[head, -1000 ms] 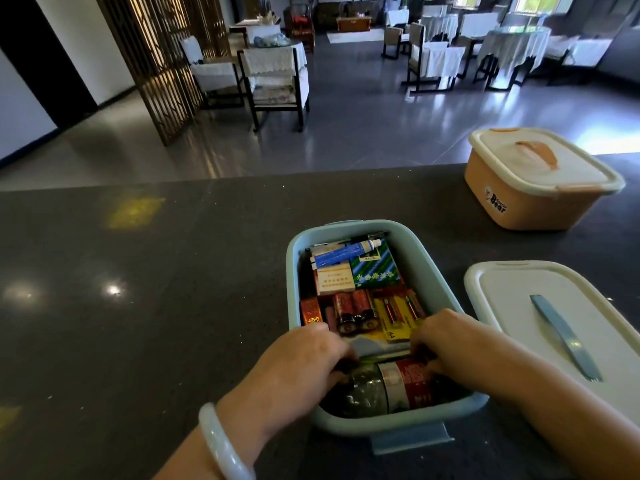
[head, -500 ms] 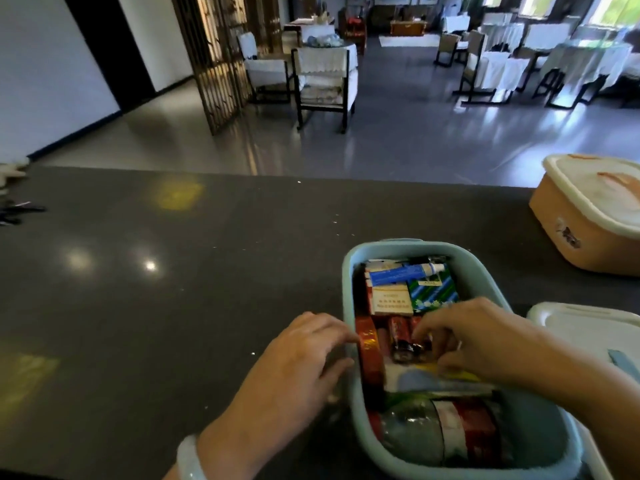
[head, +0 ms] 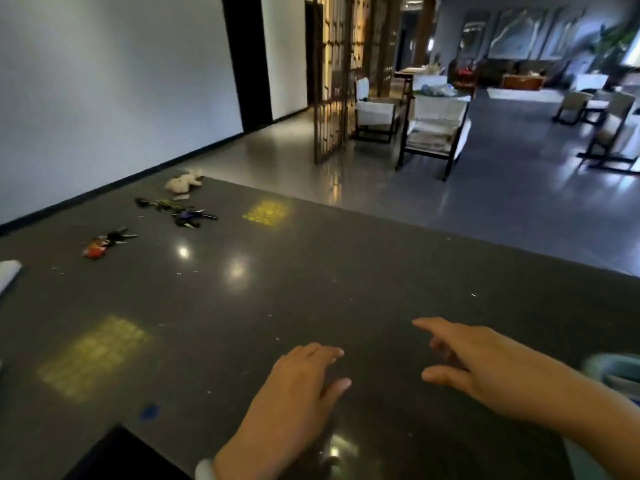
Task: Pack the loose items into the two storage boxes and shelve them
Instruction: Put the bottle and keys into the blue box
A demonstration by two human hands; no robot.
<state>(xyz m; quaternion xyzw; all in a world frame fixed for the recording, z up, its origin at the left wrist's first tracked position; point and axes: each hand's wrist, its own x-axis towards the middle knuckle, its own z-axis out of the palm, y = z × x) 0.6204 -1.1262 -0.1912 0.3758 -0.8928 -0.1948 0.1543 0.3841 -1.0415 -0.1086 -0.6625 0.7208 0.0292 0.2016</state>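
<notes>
My left hand [head: 298,386] and my right hand [head: 474,358] hover side by side over the dark counter [head: 311,289], fingers loosely spread, holding nothing. Only a blurred corner of the pale blue storage box [head: 613,372] shows at the right edge, just past my right wrist. Loose items lie at the far left of the counter: a small beige plush toy [head: 183,183], a bunch of dark keys [head: 192,216], a green-and-black key bunch [head: 156,203] and a red keyring with black keys [head: 104,242].
A pale flat object [head: 8,273] pokes in at the left edge. A black gap [head: 117,459] cuts into the counter's near edge at bottom left. Beyond the counter's far edge are a grey floor, a wooden lattice screen [head: 332,77] and chairs [head: 433,129].
The view has swung left, so the blue box slid almost out of frame and the orange box and lid are gone. Both hands have left the box and now hover over bare counter.
</notes>
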